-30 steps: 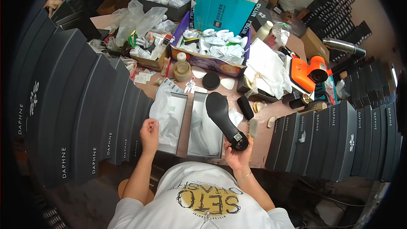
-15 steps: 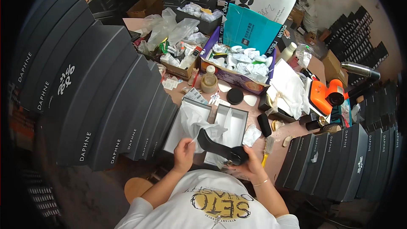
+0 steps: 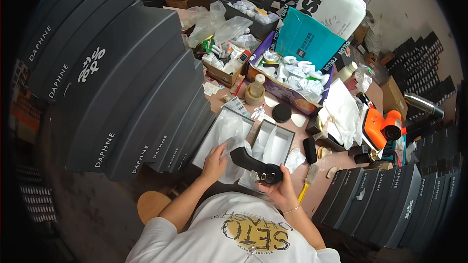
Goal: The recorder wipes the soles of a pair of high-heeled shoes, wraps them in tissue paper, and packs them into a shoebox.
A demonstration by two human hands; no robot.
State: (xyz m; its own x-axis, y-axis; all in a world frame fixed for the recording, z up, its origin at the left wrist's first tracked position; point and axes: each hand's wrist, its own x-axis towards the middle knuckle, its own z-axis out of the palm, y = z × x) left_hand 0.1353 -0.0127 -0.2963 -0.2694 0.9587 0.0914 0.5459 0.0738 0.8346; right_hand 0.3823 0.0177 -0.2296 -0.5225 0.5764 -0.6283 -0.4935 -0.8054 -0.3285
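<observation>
A black shoe (image 3: pixel 243 159) with a metal buckle is in my right hand (image 3: pixel 282 190), whose fingers wrap one end of it. The other end points up and to the left. My left hand (image 3: pixel 214 163) is closed on the edge of thin white tissue paper (image 3: pixel 230 132), just left of the shoe. Part of the paper lies under and behind the shoe. Below both hands is a shoebox, its pale left part (image 3: pixel 207 141) and right part (image 3: pixel 286 139) side by side; the right part holds more white paper.
Tall stacks of dark shoeboxes (image 3: pixel 131 68) rise on my left, with more boxes (image 3: pixel 375 204) on my right. Beyond the shoebox stand a jar (image 3: pixel 255 92), a black round tin (image 3: pixel 281 113) and a purple carton (image 3: pixel 285 92) of crumpled paper. A yellow-handled brush (image 3: pixel 308 181) lies at right.
The shoe has turned in my right hand, and its buckle now shows more plainly. My left hand has risen slightly with the paper. The whole view has shifted.
</observation>
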